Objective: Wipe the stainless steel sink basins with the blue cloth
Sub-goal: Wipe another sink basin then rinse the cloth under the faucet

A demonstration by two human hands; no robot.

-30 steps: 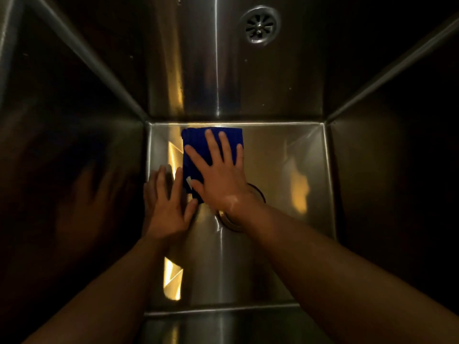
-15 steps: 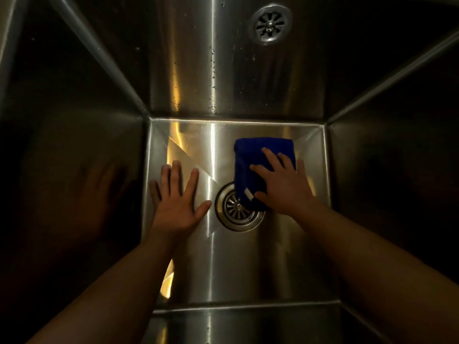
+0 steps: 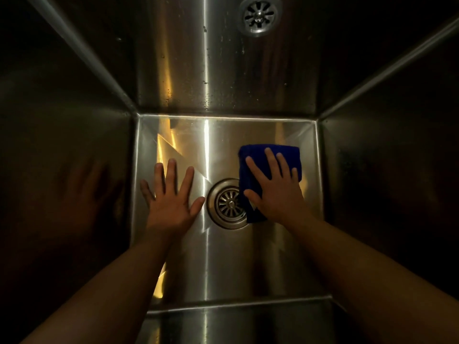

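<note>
I look straight down into a deep stainless steel sink basin (image 3: 223,264). The folded blue cloth (image 3: 250,155) lies flat on the basin floor, right of the round drain strainer (image 3: 227,203), its lower corner overlapping the drain's rim. My right hand (image 3: 275,192) presses flat on the cloth with fingers spread. My left hand (image 3: 171,199) rests palm-down on the bare steel floor left of the drain, fingers apart, holding nothing.
An overflow grille (image 3: 259,16) sits high on the far wall. Dark steel side walls (image 3: 62,145) rise steeply left and right; the left one mirrors my hand. Water droplets speckle the far wall (image 3: 206,83).
My right hand slid the blue cloth from the far-left part of the floor across to the right of the drain. The left hand stayed planted left of the drain.
</note>
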